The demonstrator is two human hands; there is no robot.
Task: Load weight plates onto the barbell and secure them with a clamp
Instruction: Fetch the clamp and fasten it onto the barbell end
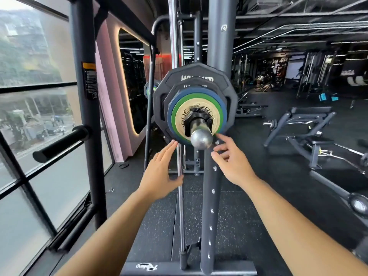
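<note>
Barbell sleeve [201, 139] points at the person, clamp [197, 116] against the weight plates [196, 96]; left hand [159, 176] and right hand [233, 166] released just below (right nearer).

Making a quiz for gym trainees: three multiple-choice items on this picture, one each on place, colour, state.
1. The clamp sits: A on the sleeve, outside every plate; B between two plates; C behind every plate.
2. The outermost plate is: A red; B tan; C white.
3. The left hand and right hand: A grip a plate; B squeeze the clamp; C are open, holding nothing.
Answers: 1 A, it rings the sleeve; 2 B, its face is tan; 3 C, fingers relaxed, nothing held.
</note>
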